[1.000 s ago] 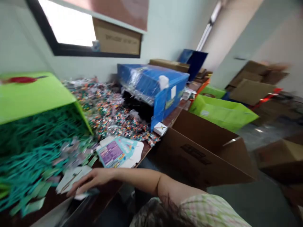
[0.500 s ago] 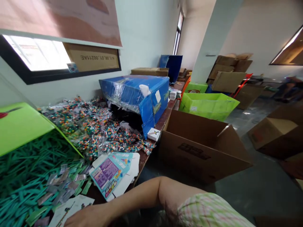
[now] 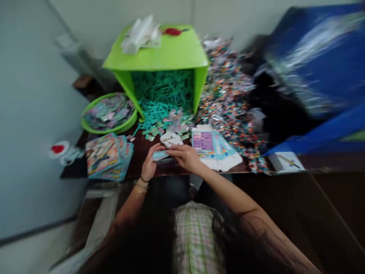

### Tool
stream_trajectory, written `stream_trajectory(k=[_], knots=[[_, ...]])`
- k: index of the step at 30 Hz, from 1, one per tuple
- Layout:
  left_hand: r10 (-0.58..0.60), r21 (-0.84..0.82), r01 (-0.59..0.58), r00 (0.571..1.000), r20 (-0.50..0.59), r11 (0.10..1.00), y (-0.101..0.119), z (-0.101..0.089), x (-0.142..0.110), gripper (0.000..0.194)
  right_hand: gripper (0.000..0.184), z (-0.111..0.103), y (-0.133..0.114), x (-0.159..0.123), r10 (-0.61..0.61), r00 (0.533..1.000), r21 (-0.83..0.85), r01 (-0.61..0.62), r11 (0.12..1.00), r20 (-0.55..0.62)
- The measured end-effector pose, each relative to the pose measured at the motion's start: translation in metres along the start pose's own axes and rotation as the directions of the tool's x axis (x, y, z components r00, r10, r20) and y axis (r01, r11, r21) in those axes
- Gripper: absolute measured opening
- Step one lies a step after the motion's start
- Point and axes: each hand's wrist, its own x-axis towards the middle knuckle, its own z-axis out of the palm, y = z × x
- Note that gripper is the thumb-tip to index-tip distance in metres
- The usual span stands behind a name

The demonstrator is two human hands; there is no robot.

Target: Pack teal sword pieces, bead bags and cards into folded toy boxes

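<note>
Near the table's front edge, my left hand [image 3: 149, 163] and my right hand [image 3: 186, 156] hold a small light-blue carton [image 3: 160, 155] between them. My left fingers grip its left end, while my right fingers lie along its other end. Blur hides the carton's details. Just beyond my fingers lies a white printed card [image 3: 171, 139] with sword-like pictures. Flat light-blue and purple cartons [image 3: 212, 146] lie fanned out beside my right hand. To the left of my left hand is a stack of printed boxes [image 3: 110, 156].
A green bin on its side [image 3: 159, 59] spills teal sticks [image 3: 164, 91]. A green basket [image 3: 85, 123] holds small packets. Bags of coloured beads [image 3: 228, 99] pile up near a blue box [image 3: 325, 64]. White cards [image 3: 286, 161] lie at the right edge.
The view has swung left and down, bringing both hands into sight. My right hand, earlier over the white card, is now at the light-blue carton with my left hand.
</note>
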Motion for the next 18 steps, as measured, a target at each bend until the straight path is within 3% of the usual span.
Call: stream_trajectory(k=[1, 3, 6, 8, 11, 14, 16, 18], knots=[[0.034, -0.062, -0.034, 0.999, -0.003, 0.998, -0.004, -0.001, -0.002, 0.049, 0.037, 0.002, 0.002, -0.002, -0.016, 1.0, -0.02, 0.016, 1.0, 0.003], [0.173, -0.012, -0.173, 0.985, -0.013, 0.985, -0.009, -0.005, -0.011, 0.048, 0.037, 0.002, 0.007, -0.005, -0.062, 0.998, -0.086, 0.063, 0.994, 0.02], [0.411, 0.297, -0.399, 0.911, 0.026, 0.867, -0.013, -0.014, -0.029, 0.04, 0.036, -0.003, 0.013, -0.01, -0.143, 0.986, -0.159, 0.156, 0.975, 0.091], [0.482, 0.439, -0.467, 0.872, 0.084, 0.768, -0.016, -0.021, -0.035, 0.031, 0.037, -0.005, 0.018, -0.013, -0.209, 0.969, -0.16, 0.229, 0.96, 0.135], [0.502, 0.487, -0.505, 0.852, 0.149, 0.713, -0.024, -0.03, -0.033, 0.026, 0.041, -0.004, 0.025, -0.017, -0.276, 0.949, -0.138, 0.297, 0.945, 0.154], [0.428, 0.448, -0.436, 0.895, 0.127, 0.78, -0.039, -0.027, -0.031, 0.035, 0.041, 0.002, 0.029, -0.019, -0.249, 0.959, -0.114, 0.265, 0.957, 0.137], [0.257, 0.415, -0.248, 0.966, 0.037, 0.875, -0.053, -0.018, -0.034, 0.056, 0.043, 0.009, 0.029, -0.02, -0.237, 0.967, -0.093, 0.245, 0.965, 0.092], [0.077, 0.386, -0.054, 0.996, -0.043, 0.921, -0.063, -0.006, -0.042, 0.06, 0.045, 0.014, 0.026, -0.026, -0.25, 0.968, -0.084, 0.248, 0.965, -0.01]])
